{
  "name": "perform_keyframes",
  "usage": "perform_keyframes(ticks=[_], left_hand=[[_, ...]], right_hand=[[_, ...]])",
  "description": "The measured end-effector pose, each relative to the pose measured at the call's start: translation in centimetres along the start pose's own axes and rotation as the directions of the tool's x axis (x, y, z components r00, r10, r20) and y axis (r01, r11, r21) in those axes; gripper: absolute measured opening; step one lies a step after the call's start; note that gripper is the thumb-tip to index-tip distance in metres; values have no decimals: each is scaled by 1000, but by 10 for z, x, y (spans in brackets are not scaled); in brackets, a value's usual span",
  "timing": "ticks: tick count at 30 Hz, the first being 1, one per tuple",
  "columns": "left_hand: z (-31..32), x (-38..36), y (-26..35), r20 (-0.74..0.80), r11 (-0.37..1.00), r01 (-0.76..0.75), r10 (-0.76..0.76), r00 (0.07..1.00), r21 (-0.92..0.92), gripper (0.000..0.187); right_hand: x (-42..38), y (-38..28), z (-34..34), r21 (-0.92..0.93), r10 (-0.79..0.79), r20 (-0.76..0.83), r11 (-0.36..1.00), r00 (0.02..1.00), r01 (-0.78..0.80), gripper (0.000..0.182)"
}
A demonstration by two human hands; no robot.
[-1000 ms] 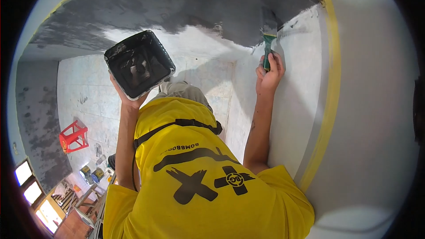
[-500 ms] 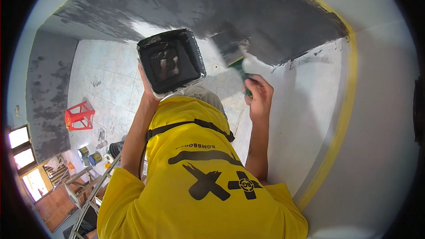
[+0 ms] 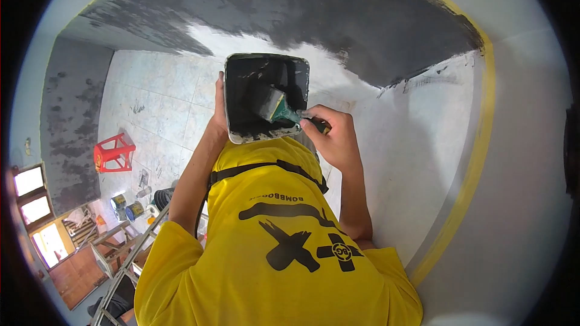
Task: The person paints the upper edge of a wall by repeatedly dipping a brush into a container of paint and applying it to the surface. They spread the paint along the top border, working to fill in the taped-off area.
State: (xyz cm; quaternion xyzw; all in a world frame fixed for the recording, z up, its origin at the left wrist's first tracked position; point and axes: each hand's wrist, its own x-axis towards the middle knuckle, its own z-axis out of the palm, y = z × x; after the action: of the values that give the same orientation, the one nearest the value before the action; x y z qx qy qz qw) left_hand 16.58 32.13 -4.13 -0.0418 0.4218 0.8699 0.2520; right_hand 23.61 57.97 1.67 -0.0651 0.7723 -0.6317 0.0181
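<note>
My left hand (image 3: 220, 104) grips a square paint bucket (image 3: 228, 84) by its left side, its fingers mostly hidden behind the wall. Dark grey paint coats the inside, and smears run along the pale rim. In my right hand (image 3: 329, 133) is a paintbrush (image 3: 286, 112) with a green handle, held between thumb and fingers at the bucket's right edge. Its wide bristles reach into the bucket, dark with paint. Beyond the bucket, the wall (image 3: 386, 30) carries a broad dark grey coat with a ragged lower edge over white.
Yellow tape (image 3: 465, 205) borders the painted wall. A red plastic stool (image 3: 115, 153) stands on the tiled floor to the left. Paint cans (image 3: 134, 210) and a metal ladder (image 3: 130, 259) are at the lower left, near a window (image 3: 33, 196).
My right hand has brought the brush from beside the wall down into the bucket. The bucket has shifted right and slightly lower in view, still held by my left hand.
</note>
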Motion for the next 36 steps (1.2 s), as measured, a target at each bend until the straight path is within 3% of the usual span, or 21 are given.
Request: perform_keyframes(ticks=[4,6,9,10,12,14,17,19,21,24,26,27,28,29,30,33,35,36], left_hand=[[1,-4,-8,8,997,-2,2,1000,73,88],[-4,-10,-9,16,1000,0,-1,1000,22,85],[-13,-14,-6,-12,944,25,-31,999,-330,72],[-11,-11,-7,-50,965,-81,71,996,-248,61],[-14,-7,-15,-94,984,-147,157,983,103,60],[-25,-3,-17,-101,873,-211,281,954,440,59],[-41,0,-5,-60,950,-194,214,975,245,59],[-35,5,2,20,994,-96,97,995,-55,70],[-30,13,6,111,972,8,19,994,-235,70],[-37,14,18,135,949,8,36,990,-315,77],[-40,3,13,177,957,32,21,984,-289,57],[-53,-2,9,78,952,22,2,997,-306,42],[-38,-5,11,130,969,10,23,991,-248,37],[-42,-10,10,131,975,31,-2,991,-220,38],[-56,-14,8,143,950,64,-20,989,-306,43],[-57,-25,5,179,980,-30,66,982,-196,52],[-70,-29,4,149,923,89,-35,988,-373,56],[-85,-28,1,167,951,97,-49,985,-295,58]], right_hand=[[-3,5,7,127,4,2,992,1000,-4,11],[-6,13,6,173,7,24,985,1000,-11,11],[-9,20,-4,296,95,57,949,994,-108,12],[-12,21,-11,341,143,66,927,988,-157,12],[-16,21,-20,451,255,36,859,966,-243,11],[-17,30,-32,515,328,36,804,944,-299,10],[-16,44,-37,608,399,-10,730,917,-311,12],[-22,76,-36,675,440,-28,671,897,-308,15],[-29,95,-37,728,455,-50,626,889,-279,14],[-34,140,-23,724,532,-164,637,831,-265,11],[-30,139,-20,718,561,-183,637,807,-280,11],[-25,151,-15,724,603,-219,628,767,-286,11],[-23,165,-11,727,643,-250,618,724,-298,11],[-21,169,-8,717,643,-291,637,709,-284,11],[-17,175,-4,707,642,-326,653,694,-272,11],[0,196,7,659,553,-451,736,701,-156,11],[11,197,11,669,551,-519,738,654,-91,10],[16,209,11,639,501,-551,768,668,-49,9]])
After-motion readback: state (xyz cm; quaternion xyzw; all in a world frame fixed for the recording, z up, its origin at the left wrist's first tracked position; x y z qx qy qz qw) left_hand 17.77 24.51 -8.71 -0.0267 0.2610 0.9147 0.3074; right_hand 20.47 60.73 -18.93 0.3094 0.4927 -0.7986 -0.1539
